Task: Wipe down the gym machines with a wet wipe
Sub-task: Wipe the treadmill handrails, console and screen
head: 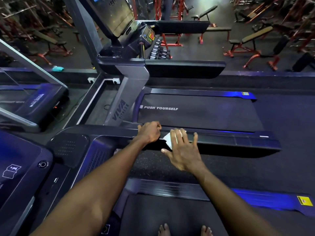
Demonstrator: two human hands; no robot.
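A treadmill belt [196,114] marked "PUSH YOURSELF" is seen beyond a black handrail [238,142]. On the handrail, the left hand [150,132] is curled around the bar, while just beside it the right hand [184,149] is pressed flat, fingers spread, onto a white wet wipe [167,139].

White lettering "PUSH YOURSELF" runs across the treadmill belt [196,114], and "VIVA", with a smaller illegible word beside it, is printed lengthwise on the grey upright post [119,106] of the same machine.
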